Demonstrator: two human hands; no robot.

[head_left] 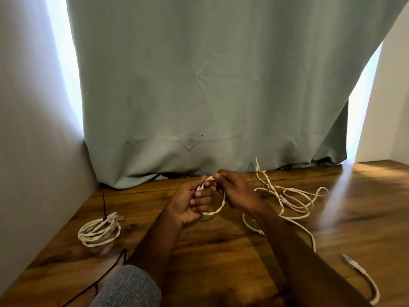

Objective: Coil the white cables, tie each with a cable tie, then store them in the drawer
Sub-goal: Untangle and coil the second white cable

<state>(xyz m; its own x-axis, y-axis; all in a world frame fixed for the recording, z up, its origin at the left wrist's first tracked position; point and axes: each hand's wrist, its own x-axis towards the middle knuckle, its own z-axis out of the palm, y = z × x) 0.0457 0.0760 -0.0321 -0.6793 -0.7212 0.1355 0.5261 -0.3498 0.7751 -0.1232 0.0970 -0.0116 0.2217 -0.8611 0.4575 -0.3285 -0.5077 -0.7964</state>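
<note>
A loose white cable [294,197] sprawls in tangled loops over the wooden table [221,244] on the right. One end of it forms a small loop between my hands. My left hand [192,201] grips that loop from the left, and my right hand [236,189] pinches its top from the right. At the left lies a coiled white cable [99,231], bound by a black cable tie [104,207] whose tail sticks up. The connector end of a white cable [354,264] lies near the right front.
A thin black cable tie [110,271] lies on the table by my left sleeve. A grey-green curtain [210,85] hangs along the back edge, and a grey wall [33,129] closes the left side. No drawer is in view.
</note>
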